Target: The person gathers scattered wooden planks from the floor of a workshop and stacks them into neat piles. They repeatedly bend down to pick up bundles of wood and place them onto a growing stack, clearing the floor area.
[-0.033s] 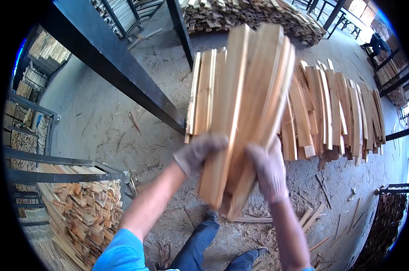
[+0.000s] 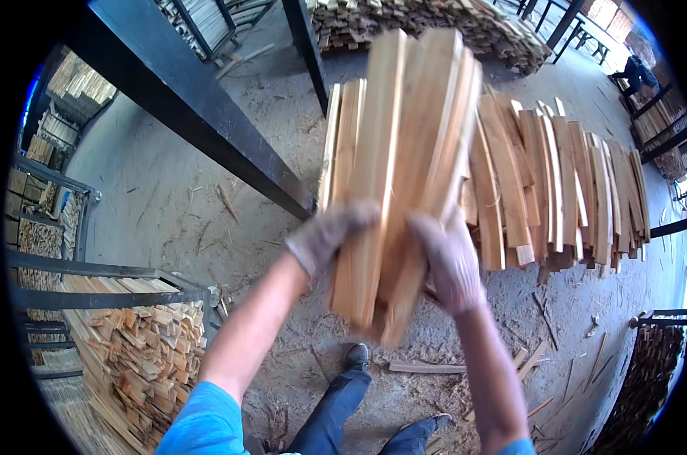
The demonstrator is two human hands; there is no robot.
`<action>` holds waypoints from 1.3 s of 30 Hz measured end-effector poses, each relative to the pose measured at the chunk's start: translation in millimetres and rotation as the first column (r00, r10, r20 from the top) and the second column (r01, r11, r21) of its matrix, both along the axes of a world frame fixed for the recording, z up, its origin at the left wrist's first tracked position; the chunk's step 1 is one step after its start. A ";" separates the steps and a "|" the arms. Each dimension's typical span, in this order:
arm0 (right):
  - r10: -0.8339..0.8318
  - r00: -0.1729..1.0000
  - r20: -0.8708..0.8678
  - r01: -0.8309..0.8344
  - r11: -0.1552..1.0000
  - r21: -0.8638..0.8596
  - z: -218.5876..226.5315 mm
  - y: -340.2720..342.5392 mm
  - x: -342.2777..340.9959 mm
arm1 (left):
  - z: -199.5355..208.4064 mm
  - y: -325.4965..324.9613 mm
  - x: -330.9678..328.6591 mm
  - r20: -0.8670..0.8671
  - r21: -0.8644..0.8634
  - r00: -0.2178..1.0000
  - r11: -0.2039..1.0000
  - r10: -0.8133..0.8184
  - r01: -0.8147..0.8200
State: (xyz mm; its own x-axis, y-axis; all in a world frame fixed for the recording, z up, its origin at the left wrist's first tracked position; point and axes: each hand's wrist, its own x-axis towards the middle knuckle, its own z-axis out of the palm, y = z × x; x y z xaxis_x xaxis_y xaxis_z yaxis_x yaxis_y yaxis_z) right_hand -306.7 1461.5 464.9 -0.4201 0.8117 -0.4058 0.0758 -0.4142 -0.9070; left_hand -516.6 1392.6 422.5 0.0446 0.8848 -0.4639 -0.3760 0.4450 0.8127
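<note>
Between my hands is a thick bundle of long, pale-brown wooden boards [image 2: 411, 152], its upper end tilted away from me. My left hand [image 2: 332, 235], in a greyish work glove, is closed on the bundle's left side. On its right side my right hand [image 2: 451, 258], gloved alike, grips it with the thumb over the top. The fingers under the wood are hidden, and the bundle is slightly blurred. Behind it runs a long row of similar boards [image 2: 563, 174], leaning close together, and the bundle covers part of this row.
A dark steel beam [image 2: 199, 114] slants down at my left. Below it, a metal rack holds stacked wood pieces [image 2: 146, 356]. A large board pile [image 2: 427, 26] lies at the back. Near my feet is a loose board [image 2: 427, 368] among wood scraps. Far right, a person [image 2: 635, 76] bends.
The bundle and both hands have moved slightly up and to the left. The lower end of the bundle is farther from my feet, and more of the loose board on the floor shows.
</note>
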 end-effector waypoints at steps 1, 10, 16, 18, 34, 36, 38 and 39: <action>0.054 0.998 0.036 -0.056 0.998 0.043 -14.7 25.4 -35.6 | -5.6 27.0 -34.7 -0.352 -0.038 0.936 0.999 -0.023 0.010; 0.198 0.504 0.840 -0.601 0.780 0.177 -165.2 104.4 -122.0 | -98.5 62.0 -32.4 -0.956 -0.220 -0.220 0.971 -0.195 0.092; 0.108 0.552 0.827 -0.508 0.830 0.231 -177.3 105.0 -109.3 | -85.7 78.8 -27.7 -0.965 -0.208 -0.199 0.959 -0.169 0.193; 0.083 0.591 0.802 -0.489 0.828 0.275 -179.8 105.0 -112.3 | -89.8 73.6 -29.1 -0.944 -0.245 -0.275 0.947 -0.184 0.209; 0.076 0.820 0.567 -0.327 0.876 0.355 -149.1 -57.7 105.0 | -110.2 76.3 -27.2 -0.812 -0.448 -0.487 0.879 -0.322 0.166; 0.352 0.709 0.610 -0.223 0.934 -0.280 -127.2 -97.0 185.1 | -109.1 75.5 -31.7 -0.784 -0.474 -0.520 0.867 -0.338 0.152; 0.503 0.555 0.662 -0.034 0.809 -0.587 -123.4 -162.4 273.8 | -111.4 69.3 -48.2 -0.812 -0.423 -0.511 0.888 -0.284 0.179; 0.567 0.459 0.684 0.013 0.765 -0.644 -124.9 -215.6 329.6 | -100.8 85.5 -19.8 -0.822 -0.510 -0.365 0.850 -0.436 0.133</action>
